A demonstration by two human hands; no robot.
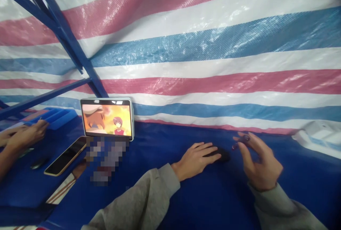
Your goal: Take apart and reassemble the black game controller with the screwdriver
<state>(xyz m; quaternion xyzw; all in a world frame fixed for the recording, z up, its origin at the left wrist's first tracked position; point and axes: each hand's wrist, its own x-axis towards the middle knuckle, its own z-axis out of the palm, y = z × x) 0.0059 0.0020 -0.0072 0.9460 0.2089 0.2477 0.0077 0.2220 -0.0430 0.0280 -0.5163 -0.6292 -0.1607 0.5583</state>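
Note:
My left hand point(198, 160) lies palm down on the blue table, its fingers stretched out. The fingertips rest on a flat black object point(223, 154) whose kind I cannot make out, partly hidden under them. To the right, my right hand point(262, 162) is raised a little above the table. Its thumb and fingers pinch a small, dark purple, shiny piece point(244, 138), partly covered by the fingers and too blurred to name.
A tablet point(106, 120) playing a cartoon stands at the back left. Beside it lie a phone point(65, 156) and a small dark oval object point(39, 162). Another person's hands point(29, 136) work near a blue tray point(60, 119). A white package point(321, 137) sits far right. Striped sheeting point(213, 81) hangs behind.

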